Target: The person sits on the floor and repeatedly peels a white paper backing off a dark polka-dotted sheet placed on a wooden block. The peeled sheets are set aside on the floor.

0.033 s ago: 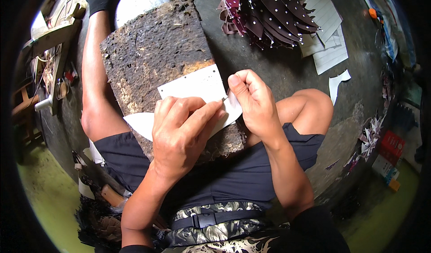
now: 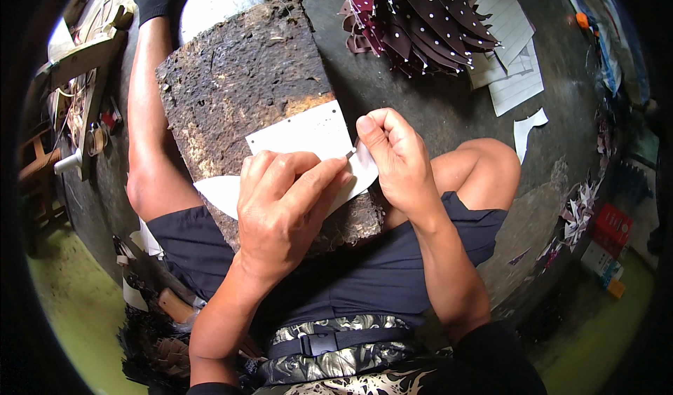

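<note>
A white flat piece (image 2: 301, 130) with small dark dots along its straight edge lies on a rough, dark block (image 2: 238, 65). Across its lower part rests my left hand (image 2: 280, 199), fingers bent and pressed together. A short, thin dark sliver (image 2: 350, 154) shows at its index fingertip; what kind of thing it is stays unclear. My right hand (image 2: 399, 157) is closed in a pinch at the right edge of the white piece, which curves up toward those fingers. The fingertips of both hands are close together but apart. The left thumb is mostly hidden.
Beyond the block's right side sits a pile of dark, white-dotted cut pieces (image 2: 427, 23). Paper sheets (image 2: 515, 79) and a white offcut (image 2: 529, 132) lie right of it. Scraps (image 2: 578, 213) gather at far right, a wooden frame (image 2: 84, 58) stands left. My bent legs flank the block.
</note>
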{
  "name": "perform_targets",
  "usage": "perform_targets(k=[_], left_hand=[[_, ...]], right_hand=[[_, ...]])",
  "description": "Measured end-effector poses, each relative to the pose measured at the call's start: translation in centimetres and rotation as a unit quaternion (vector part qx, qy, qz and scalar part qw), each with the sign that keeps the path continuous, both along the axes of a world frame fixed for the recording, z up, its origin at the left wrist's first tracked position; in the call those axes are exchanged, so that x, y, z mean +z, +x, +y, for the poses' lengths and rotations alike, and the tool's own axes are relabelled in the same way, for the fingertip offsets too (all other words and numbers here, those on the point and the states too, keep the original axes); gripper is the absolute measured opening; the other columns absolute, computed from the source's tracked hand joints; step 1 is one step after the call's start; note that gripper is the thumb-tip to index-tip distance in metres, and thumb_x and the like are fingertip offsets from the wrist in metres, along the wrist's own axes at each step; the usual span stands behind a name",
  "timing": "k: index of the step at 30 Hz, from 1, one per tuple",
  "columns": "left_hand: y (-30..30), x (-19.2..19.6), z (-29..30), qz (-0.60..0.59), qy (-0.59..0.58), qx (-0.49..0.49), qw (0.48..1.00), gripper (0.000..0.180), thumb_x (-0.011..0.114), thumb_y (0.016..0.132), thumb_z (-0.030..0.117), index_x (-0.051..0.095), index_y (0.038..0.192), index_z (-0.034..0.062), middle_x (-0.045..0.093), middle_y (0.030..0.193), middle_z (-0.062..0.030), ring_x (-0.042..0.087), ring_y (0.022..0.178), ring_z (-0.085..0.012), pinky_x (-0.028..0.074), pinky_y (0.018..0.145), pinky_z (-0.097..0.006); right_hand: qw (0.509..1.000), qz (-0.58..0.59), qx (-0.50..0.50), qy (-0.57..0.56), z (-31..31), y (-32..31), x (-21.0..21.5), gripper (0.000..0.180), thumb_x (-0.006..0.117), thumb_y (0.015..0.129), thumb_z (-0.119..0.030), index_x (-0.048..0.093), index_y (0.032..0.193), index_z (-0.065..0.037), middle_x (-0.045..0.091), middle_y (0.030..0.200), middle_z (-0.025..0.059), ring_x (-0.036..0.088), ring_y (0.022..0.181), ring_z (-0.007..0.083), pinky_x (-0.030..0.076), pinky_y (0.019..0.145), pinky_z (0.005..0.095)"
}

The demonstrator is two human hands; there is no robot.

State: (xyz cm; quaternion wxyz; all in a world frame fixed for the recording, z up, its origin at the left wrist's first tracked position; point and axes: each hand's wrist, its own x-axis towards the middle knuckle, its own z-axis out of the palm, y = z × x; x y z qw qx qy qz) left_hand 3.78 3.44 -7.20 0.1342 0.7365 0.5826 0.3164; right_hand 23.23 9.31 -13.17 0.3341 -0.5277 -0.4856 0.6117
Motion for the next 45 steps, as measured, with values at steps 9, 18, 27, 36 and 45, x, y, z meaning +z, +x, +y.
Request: perform_targets(k=[9,18,27,36,45], left_hand=[[0.0,-0.1,0.0,-0.003,0.001,-0.004,1.000,0.029,0.096,0.086,0.014,0.085,0.113,0.0137,0.071,0.098,0.0001,0.065,0.088,-0.0226,0.047,0.078,-0.040],[-0.4,0.3,0.3,0.025,-0.010,-0.018,0.999,0.026,0.094,0.087,0.016,0.085,0.111,0.0169,0.070,0.097,0.0024,0.065,0.092,-0.0223,0.044,0.088,-0.042],[-1.1,0.6,0.4,0.021,-0.025,-0.038,0.999,0.031,0.094,0.084,0.013,0.087,0.114,0.0186,0.070,0.097,0.0028,0.065,0.093,-0.0226,0.045,0.089,-0.043],[-1.1,0.5,0.6,0.017,-0.024,-0.047,0.998,0.032,0.094,0.084,0.013,0.087,0.114,0.0186,0.069,0.097,0.0027,0.065,0.094,-0.0228,0.045,0.089,-0.044],[-0.4,0.4,0.6,0.005,-0.019,-0.027,0.999,0.031,0.093,0.084,0.011,0.087,0.114,0.0177,0.069,0.099,0.0021,0.065,0.095,-0.0233,0.044,0.087,-0.043]], right_hand=[[0.999,-0.036,-0.011,0.007,0.2,0.1,-1.3,0.036,0.067,0.122,-0.032,0.066,0.105,0.000,0.063,0.078,0.0037,0.055,0.074,0.0094,0.051,0.068,0.0345],[0.997,-0.065,-0.011,0.029,0.7,0.3,-2.2,0.034,0.067,0.122,-0.031,0.067,0.107,-0.001,0.063,0.081,0.0021,0.055,0.075,0.0082,0.050,0.068,0.0318],[0.996,-0.081,0.000,0.039,1.3,0.4,-2.6,0.030,0.066,0.123,-0.029,0.069,0.109,-0.003,0.062,0.086,-0.0059,0.051,0.077,0.0020,0.044,0.066,0.0243],[0.992,-0.111,-0.014,0.059,2.3,0.5,-3.5,0.037,0.070,0.119,-0.034,0.067,0.106,0.001,0.064,0.077,0.0091,0.057,0.070,0.0154,0.050,0.067,0.0375],[0.948,0.182,-0.186,-0.183,-0.2,1.4,2.3,0.068,0.066,0.118,-0.054,0.036,0.167,-0.018,0.076,0.122,0.0231,0.079,0.105,0.0262,0.065,0.091,0.0387]])
